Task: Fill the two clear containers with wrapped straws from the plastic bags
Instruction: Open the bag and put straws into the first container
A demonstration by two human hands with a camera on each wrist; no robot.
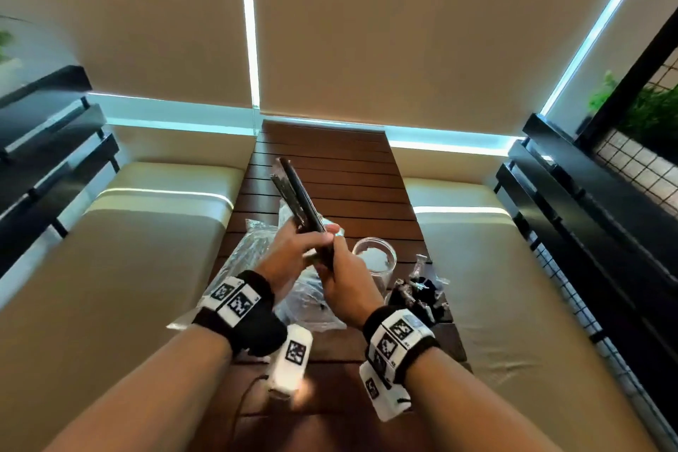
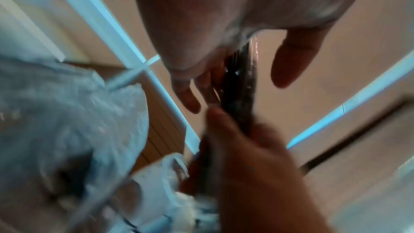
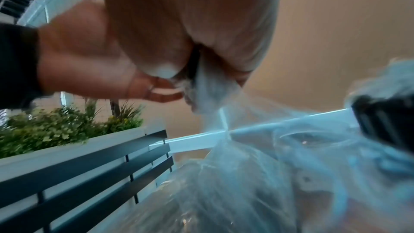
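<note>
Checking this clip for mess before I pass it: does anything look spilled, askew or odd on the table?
Nothing looks spilled or damaged. Both hands, left hand and right hand, hold a bundle of straws above the table. Crumpled plastic bags lie loosely spread there, beside a clear container.

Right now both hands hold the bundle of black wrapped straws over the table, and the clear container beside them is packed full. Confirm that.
Not quite. The head view shows the clear container holds no straws yet. The left hand and right hand do hold the straws.
</note>
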